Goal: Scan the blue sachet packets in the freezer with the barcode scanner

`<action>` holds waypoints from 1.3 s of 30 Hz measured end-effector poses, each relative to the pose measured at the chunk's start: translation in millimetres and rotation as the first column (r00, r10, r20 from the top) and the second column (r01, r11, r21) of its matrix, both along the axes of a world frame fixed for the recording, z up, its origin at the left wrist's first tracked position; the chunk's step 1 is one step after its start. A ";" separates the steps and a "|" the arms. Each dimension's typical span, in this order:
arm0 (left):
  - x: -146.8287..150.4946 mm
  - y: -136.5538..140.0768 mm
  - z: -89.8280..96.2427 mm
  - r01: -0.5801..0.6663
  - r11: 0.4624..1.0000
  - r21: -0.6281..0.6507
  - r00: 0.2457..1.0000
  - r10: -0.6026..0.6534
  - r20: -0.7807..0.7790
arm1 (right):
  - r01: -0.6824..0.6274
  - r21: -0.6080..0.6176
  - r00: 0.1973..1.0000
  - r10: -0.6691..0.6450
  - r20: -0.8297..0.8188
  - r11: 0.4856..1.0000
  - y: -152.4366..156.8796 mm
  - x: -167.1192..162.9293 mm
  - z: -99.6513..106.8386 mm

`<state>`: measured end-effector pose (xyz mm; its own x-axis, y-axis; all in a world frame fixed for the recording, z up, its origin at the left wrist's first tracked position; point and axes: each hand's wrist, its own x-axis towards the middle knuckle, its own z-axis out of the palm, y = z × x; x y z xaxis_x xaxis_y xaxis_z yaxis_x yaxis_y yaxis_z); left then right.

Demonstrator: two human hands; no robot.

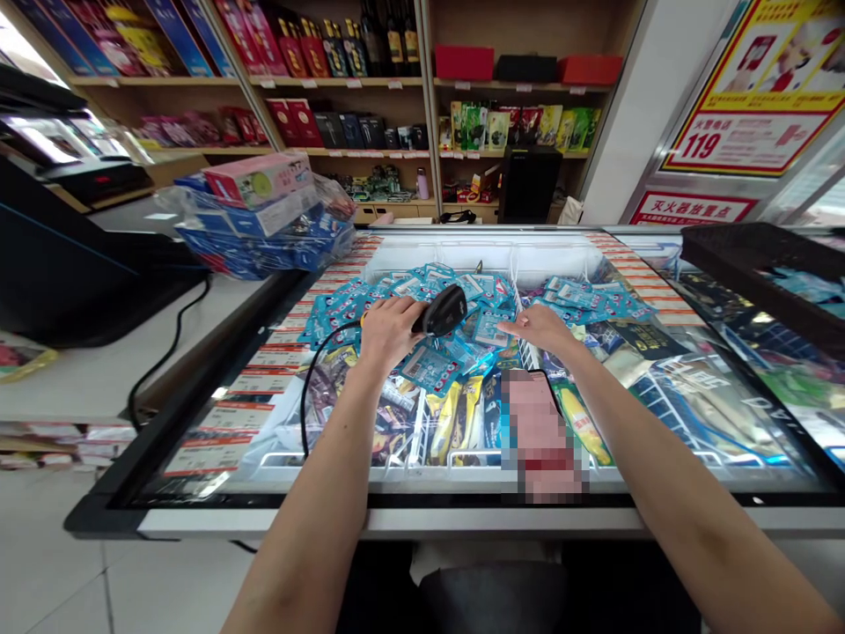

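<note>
At ten o'clock from the middle of the glass-topped freezer [330, 523], the left grip [391, 326] is wrapped round a black scanner [447, 310], its head pointing toward two o'clock. A black cable [307, 387] trails from it to eight o'clock. Across from it, at three o'clock, the right grip [545, 328] is half curled, thumb reaching toward a blue packet [489, 329]; whether it pinches the packet I cannot tell. That packet lies between the two hands, among more blue packets [422, 283] spread toward twelve o'clock.

The step in hand looks like lining up a packet with the scanner; the next move would call for a flat, uncovered label facing the scanner's head.

Farther out, a phone [536, 414] lies at six o'clock from the right grip, and wrapped boxes [264, 211] sit at ten o'clock from the left.
</note>
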<state>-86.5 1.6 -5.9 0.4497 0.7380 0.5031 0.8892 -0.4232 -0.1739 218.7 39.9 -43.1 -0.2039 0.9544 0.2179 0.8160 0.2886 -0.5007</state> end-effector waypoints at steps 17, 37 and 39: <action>10.7 -5.0 0.6 0.080 0.995 -0.052 0.994 -0.083 -0.066 | -0.021 0.107 0.972 0.046 -0.232 0.994 5.4 0.0 -17.0; 17.3 -3.5 -3.2 0.118 0.990 -0.071 0.990 -0.123 -0.067 | 0.148 0.199 0.619 0.066 -0.782 0.969 6.6 -0.7 -16.8; 17.9 -3.5 -3.3 0.121 0.990 -0.066 0.989 -0.126 -0.071 | 0.158 0.170 0.604 0.042 -0.796 0.973 7.0 -0.6 -18.2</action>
<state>-68.7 -1.9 -9.2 0.5741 0.7029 0.4198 0.8148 -0.5410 -0.2085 218.1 46.9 -61.3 0.1977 0.8702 0.4513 0.1467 0.4290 -0.8913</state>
